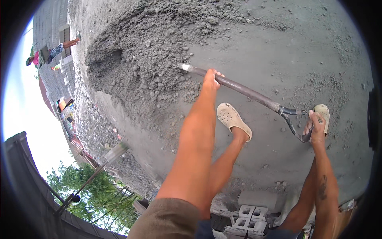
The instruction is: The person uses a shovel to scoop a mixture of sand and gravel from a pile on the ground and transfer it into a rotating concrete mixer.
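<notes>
Both my hands grip one shovel point(248, 92). My left hand point(212, 78) is wrapped round its brown shaft, close to the blade end. At the other end, my right hand point(315, 126) is closed on the dark forked handle. The shaft's pale worn end meets a heap of grey, lumpy mortar or wet sand mix point(147, 59); the blade is hidden there. Below the shaft one beige clog point(232, 118) is on my foot, and the other clog point(323, 116) shows behind my right hand.
Smooth grey ground point(254, 47) with crumbs of mix spreads round the heap. Hollow concrete blocks point(250, 219) stand near the lower edge. Gravel point(95, 127) lies to the left. Beyond it a person in a pink top point(36, 58) is near a block wall point(49, 24).
</notes>
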### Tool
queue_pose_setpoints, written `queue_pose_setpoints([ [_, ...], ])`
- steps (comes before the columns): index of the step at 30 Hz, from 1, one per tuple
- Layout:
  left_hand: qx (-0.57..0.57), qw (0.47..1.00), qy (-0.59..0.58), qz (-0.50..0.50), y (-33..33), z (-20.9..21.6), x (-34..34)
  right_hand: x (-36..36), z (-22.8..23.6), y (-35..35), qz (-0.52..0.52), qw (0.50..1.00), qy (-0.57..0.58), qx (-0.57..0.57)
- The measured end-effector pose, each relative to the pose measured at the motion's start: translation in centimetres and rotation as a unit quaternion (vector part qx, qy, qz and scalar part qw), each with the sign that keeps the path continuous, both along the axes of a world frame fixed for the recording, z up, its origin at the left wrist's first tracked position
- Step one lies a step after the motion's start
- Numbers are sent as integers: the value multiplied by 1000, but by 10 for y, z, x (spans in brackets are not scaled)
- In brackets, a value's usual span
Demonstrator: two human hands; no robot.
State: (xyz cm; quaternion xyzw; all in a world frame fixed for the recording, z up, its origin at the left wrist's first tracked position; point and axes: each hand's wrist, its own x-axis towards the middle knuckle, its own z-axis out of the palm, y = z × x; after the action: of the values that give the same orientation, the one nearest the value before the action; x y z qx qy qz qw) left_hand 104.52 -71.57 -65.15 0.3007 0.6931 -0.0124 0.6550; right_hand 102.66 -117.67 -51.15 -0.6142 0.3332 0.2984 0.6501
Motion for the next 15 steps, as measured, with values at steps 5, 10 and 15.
queue_pose_setpoints([
  [5,-15,999,-16,31,-82,80,-11,-3,92,-80,-22,999,-43,3],
  [10,-4,998,3,70,-176,241,-29,-21,258,-176,9,997,-72,-26],
  [15,-26,996,-58,60,-333,431,-11,-22,467,-332,-13,993,-120,-20],
])
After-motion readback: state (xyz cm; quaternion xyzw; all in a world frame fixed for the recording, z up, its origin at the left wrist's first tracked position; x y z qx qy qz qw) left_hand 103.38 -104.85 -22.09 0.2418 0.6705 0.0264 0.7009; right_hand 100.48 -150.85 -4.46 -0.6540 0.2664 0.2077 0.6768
